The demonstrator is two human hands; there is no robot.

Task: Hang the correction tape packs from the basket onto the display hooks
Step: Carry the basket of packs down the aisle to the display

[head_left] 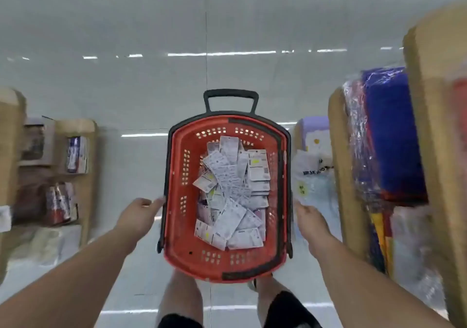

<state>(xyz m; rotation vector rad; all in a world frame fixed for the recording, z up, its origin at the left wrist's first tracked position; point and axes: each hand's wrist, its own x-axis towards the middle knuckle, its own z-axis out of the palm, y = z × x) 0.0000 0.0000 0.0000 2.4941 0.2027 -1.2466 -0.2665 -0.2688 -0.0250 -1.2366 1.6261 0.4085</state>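
Observation:
A red plastic basket (177,226) with black rim handles and a black pull handle sits on the floor between my feet. Inside lies a loose heap of several white correction tape packs (232,193), mostly back side up. My left hand (137,215) is beside the basket's left rim, fingertips touching the black side handle. My right hand (309,220) is at the right rim, fingers curled near the handle; whether it grips anything is unclear. No display hooks can be made out in the blurred shelving.
Wooden shelf units flank a white tiled aisle. The left shelves (75,166) hold small packaged goods. The right shelves (351,176) hold plastic-wrapped blue and red items (389,135) and white bags (313,173) close to the basket.

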